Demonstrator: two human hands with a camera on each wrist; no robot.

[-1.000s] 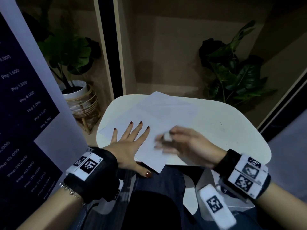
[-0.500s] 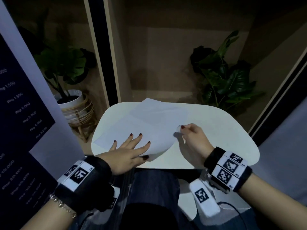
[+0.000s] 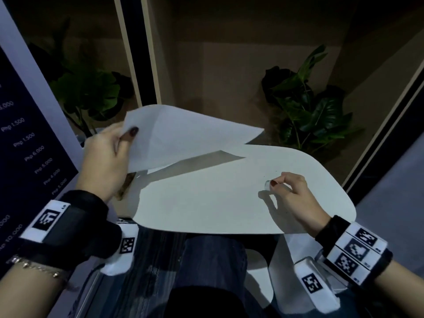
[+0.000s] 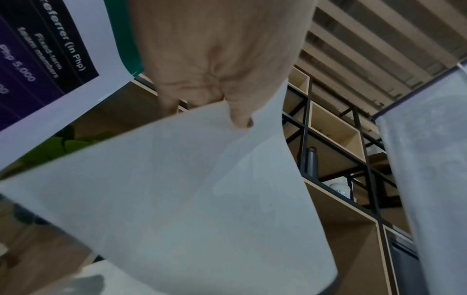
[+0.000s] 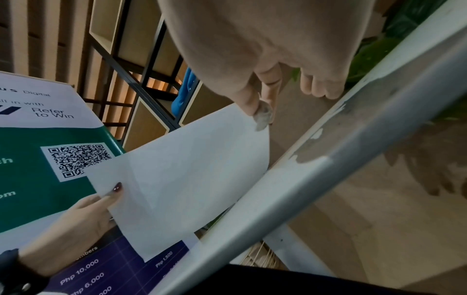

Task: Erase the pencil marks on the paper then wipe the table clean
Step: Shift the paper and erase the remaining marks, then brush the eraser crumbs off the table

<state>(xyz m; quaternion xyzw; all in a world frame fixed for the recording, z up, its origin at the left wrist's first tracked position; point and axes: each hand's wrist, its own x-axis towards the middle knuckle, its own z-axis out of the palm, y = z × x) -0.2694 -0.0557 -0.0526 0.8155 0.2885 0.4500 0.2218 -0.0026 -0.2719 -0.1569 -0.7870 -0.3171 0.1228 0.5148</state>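
White paper [image 3: 183, 136] — one sheet, hanging lifted above the table [image 3: 218, 203] | left hand [image 3: 107, 157] is pinching its corner, thumb on top | right hand [image 3: 291, 193] is pinching one eraser [image 3: 267, 185] on the tabletop — two potted plants [image 3: 307, 106] standing behind.

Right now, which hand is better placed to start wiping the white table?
Probably the right hand: it sits low on the white rounded table, pinching the small eraser. The left hand holds the white paper sheet lifted off the table.
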